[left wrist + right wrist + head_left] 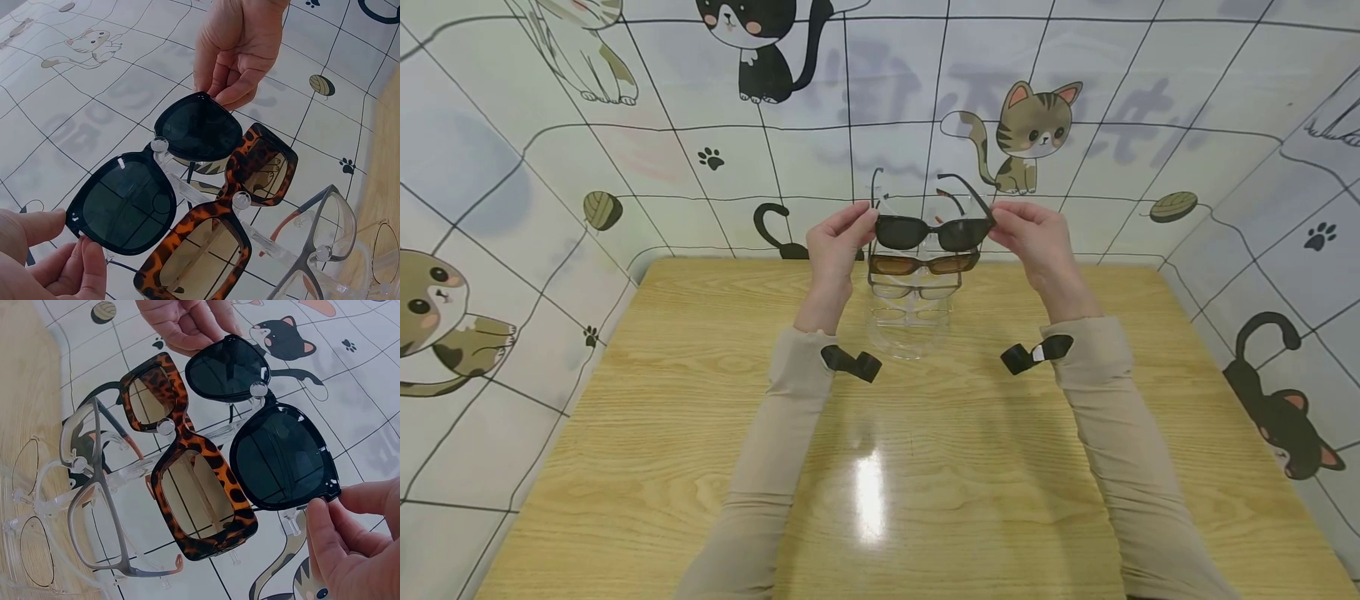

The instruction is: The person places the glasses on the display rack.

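Black sunglasses (902, 232) with dark lenses sit at the top of a clear display stand (910, 346). My left hand (841, 242) pinches their left corner between thumb and fingers. At the opposite corner my right hand (1037, 242) pinches the frame by the hinge. In both wrist views the bridge lies at the stand's top round peg. Directly below hang tortoiseshell sunglasses (206, 500) with brown lenses. Under those are grey-framed glasses (97, 487), then thin wire-rimmed glasses (37, 550) lowest on the stand.
The stand is on a wooden table (700, 400) near its back edge. Behind and at both sides rises a white gridded backdrop (895, 100) with cartoon cats. A black wrist strap (850, 363) with a small camera is on each sleeve.
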### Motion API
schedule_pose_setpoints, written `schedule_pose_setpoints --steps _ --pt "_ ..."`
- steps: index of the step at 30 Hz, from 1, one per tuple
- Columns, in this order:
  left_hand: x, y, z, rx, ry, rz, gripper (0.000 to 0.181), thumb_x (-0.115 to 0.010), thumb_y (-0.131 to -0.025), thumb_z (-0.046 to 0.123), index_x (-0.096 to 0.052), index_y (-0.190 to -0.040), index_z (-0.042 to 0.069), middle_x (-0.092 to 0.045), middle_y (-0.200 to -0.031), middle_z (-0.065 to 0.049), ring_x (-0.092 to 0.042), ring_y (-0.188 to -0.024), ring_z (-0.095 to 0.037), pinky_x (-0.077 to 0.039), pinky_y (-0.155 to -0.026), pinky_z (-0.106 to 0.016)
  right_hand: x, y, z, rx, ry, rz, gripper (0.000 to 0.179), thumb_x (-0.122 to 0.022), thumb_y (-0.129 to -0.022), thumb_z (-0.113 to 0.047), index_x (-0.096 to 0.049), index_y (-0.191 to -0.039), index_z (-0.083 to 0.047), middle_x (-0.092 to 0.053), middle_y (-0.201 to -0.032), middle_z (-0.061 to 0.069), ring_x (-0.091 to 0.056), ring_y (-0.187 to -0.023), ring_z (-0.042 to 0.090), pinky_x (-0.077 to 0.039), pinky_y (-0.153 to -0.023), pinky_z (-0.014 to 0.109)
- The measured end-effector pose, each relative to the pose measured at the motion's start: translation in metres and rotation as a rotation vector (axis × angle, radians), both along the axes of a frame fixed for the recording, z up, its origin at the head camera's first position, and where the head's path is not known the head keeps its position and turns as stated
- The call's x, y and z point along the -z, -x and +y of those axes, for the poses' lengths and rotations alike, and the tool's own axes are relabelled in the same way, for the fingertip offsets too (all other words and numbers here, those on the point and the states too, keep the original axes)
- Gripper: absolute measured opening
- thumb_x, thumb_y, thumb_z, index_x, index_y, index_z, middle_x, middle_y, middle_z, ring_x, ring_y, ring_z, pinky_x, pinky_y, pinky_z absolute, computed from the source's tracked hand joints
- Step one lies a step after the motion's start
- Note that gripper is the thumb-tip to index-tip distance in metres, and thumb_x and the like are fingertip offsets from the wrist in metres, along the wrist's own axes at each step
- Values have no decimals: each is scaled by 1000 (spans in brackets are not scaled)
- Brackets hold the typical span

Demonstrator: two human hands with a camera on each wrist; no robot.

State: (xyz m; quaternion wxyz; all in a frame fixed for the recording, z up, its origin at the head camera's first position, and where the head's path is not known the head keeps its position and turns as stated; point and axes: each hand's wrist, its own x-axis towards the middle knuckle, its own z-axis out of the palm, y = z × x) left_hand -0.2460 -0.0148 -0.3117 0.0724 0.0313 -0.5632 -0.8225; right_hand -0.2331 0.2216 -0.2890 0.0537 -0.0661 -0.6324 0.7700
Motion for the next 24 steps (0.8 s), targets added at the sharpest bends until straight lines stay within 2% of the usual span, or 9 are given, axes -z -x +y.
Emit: schedule_pose_setpoints --steps 5,13,19,24 --pt "0 -1 0 10 -13 4 28 -69 -84 5 -67 -110 -5 -68 -89 -3 -63 -66 -8 -55 -74 -23 -1 0 0 -3 -24 7 17 -63 -88 -3 -64 -102 6 -59 -90 5 -60 -72 11 -54 -70 16" --pt "0 -1 0 27 -1 5 27 -69 -85 7 -67 -110 -3 -65 -76 3 -62 -67 -8 -55 -79 -29 -2 -3 1 1 -84 -4 18 -61 -91 -8 -63 -105 4 -60 -90 4 -60 -77 11 -54 -72 16" --pt "1 0 0 20 17 -7 27 -68 -86 10 -67 -110 -3 -65 -77 3 -62 -68 -8 -55 -78 -27 -4 -9 3 -5 -51 0 23 -61 -91 -9 -61 -109 5 -62 -87 5 -61 -78 12 -54 -74 18" --pt "4 0 -4 5 10 -17 27 -67 -87 12 -67 -110 -3 -68 -84 -3 -63 -72 -10 -55 -79 -27 -2 -16 8 -9 -48 2 26 -62 -91 -13 -59 -110 5 -64 -87 5 -63 -80 13 -54 -75 18"
